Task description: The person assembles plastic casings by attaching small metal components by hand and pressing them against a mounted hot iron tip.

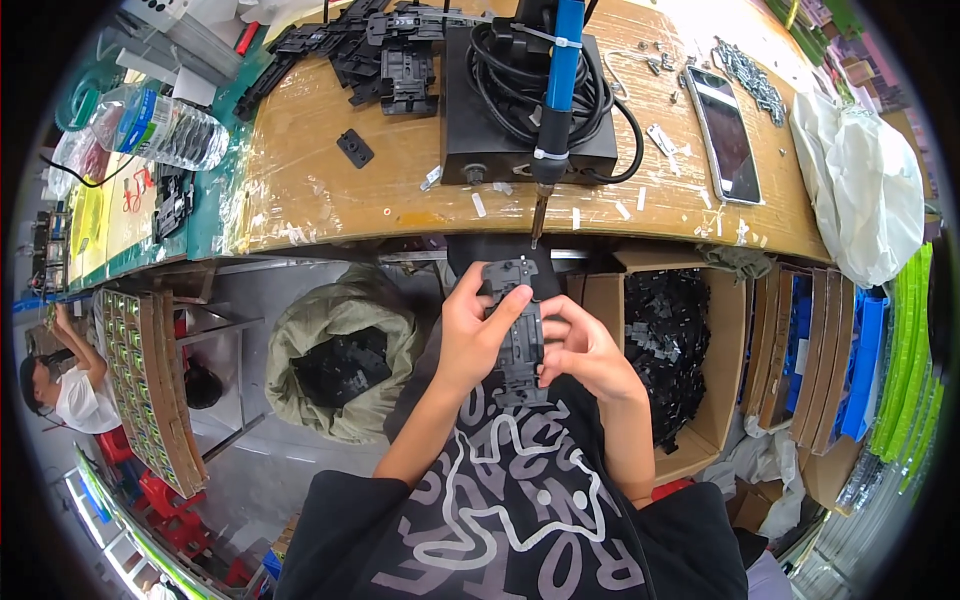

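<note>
A long black molded plastic part (520,352) is held upright in front of my chest, just below the table's edge. My left hand (474,328) is closed around its upper left side, with the thumb pressed across its face. My right hand (592,352) is closed at its right edge, fingers curled and thumb and fingertips against the side. Right above the part, a blue-handled soldering iron (564,70) points its metal tip downward, apart from the part. Behind the iron stands a black box (465,135) with a coiled black cable.
More black plastic parts (405,75) are piled at the table's back left. A phone (722,135), a white bag (862,180) and a water bottle (165,130) lie on the worktop. Below stand a green sack (292,400) and a cardboard box (725,400) of black parts. Another person (75,385) is at far left.
</note>
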`<move>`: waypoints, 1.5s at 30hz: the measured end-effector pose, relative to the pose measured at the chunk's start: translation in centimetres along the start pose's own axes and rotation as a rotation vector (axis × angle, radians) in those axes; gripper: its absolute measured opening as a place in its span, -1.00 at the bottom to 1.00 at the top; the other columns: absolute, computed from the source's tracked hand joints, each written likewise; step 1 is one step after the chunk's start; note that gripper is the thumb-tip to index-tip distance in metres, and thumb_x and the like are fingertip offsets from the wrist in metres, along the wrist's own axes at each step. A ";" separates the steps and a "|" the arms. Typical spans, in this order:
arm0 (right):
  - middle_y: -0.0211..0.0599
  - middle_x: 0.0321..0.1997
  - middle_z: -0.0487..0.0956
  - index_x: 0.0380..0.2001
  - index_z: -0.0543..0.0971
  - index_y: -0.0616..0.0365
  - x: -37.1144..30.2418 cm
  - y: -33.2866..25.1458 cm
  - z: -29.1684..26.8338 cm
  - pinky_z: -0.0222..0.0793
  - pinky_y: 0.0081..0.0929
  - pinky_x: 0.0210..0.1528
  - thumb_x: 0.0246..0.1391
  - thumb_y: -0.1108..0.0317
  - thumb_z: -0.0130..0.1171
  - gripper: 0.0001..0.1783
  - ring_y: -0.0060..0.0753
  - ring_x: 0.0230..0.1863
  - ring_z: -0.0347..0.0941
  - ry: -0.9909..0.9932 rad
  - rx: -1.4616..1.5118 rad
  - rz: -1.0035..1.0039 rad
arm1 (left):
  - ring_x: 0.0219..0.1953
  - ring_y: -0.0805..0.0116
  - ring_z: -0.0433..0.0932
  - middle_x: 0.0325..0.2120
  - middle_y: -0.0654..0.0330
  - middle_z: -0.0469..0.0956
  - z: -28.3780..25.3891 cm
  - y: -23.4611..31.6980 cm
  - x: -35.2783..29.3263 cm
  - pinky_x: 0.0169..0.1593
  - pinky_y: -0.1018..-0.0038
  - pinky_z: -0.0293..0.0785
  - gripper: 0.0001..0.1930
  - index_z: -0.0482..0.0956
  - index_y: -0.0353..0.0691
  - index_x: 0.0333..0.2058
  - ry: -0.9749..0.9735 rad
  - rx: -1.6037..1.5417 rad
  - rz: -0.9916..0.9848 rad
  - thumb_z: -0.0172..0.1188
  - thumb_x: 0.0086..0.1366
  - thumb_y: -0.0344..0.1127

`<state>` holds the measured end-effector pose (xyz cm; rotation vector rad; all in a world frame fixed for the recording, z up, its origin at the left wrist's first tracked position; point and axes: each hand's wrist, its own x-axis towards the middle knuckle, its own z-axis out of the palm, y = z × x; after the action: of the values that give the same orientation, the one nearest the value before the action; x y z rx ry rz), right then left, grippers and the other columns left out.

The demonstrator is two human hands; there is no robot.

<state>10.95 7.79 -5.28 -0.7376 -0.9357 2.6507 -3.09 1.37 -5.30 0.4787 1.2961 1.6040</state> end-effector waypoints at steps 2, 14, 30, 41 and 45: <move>-0.29 -0.34 0.46 -0.24 0.26 0.18 0.1 -0.2 0.5 0.35 -0.71 -0.48 -0.18 0.52 0.20 -0.59 -0.65 -0.47 0.39 -0.011 -0.060 -0.010 | -0.59 0.66 0.40 -0.56 0.26 0.45 0.4 0.3 0.3 -0.57 0.75 0.30 -0.82 0.32 -0.31 -0.33 0.008 0.011 0.008 0.10 0.12 -0.41; -0.30 -0.34 0.47 -0.24 0.27 0.18 -0.1 -0.4 0.9 0.35 -0.71 -0.49 -0.20 0.54 0.21 -0.58 -0.64 -0.44 0.39 0.037 -0.097 -0.099 | -0.62 0.66 0.41 -0.60 0.25 0.47 0.5 1.0 0.8 -0.60 0.74 0.29 -0.82 0.32 -0.30 -0.33 -0.044 0.023 0.027 0.09 0.13 -0.39; -0.26 -0.35 0.47 -0.24 0.28 0.25 0.1 -0.7 1.2 0.39 -0.73 -0.55 -0.27 0.53 0.25 -0.53 -0.60 -0.44 0.43 0.089 -0.095 -0.100 | -0.53 0.63 0.42 -0.46 0.22 0.46 -0.2 0.4 1.1 -0.52 0.71 0.33 -0.80 0.29 -0.35 -0.24 -0.078 -0.042 -0.033 -0.01 0.13 -0.48; -0.30 -0.41 0.48 -0.27 0.30 0.20 0.2 -1.1 1.4 0.37 -0.69 -0.52 -0.21 0.59 0.19 -0.61 -0.62 -0.51 0.41 0.078 -0.113 -0.098 | -0.52 0.62 0.42 -0.41 0.19 0.45 0.3 0.8 1.1 -0.51 0.71 0.33 -0.78 0.30 -0.37 -0.22 -0.035 -0.014 0.007 -0.01 0.13 -0.48; -0.30 -0.40 0.47 -0.27 0.29 0.21 0.6 -1.4 1.1 0.37 -0.69 -0.52 -0.21 0.60 0.18 -0.61 -0.61 -0.51 0.41 0.076 -0.110 -0.104 | -0.50 0.62 0.42 -0.41 0.19 0.45 0.4 1.0 1.6 -0.50 0.71 0.33 -0.79 0.31 -0.36 -0.23 -0.035 -0.019 0.001 -0.01 0.13 -0.48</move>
<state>9.97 8.53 -3.87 -0.7856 -1.0761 2.4801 -3.93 3.02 -4.69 0.4938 1.2531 1.6012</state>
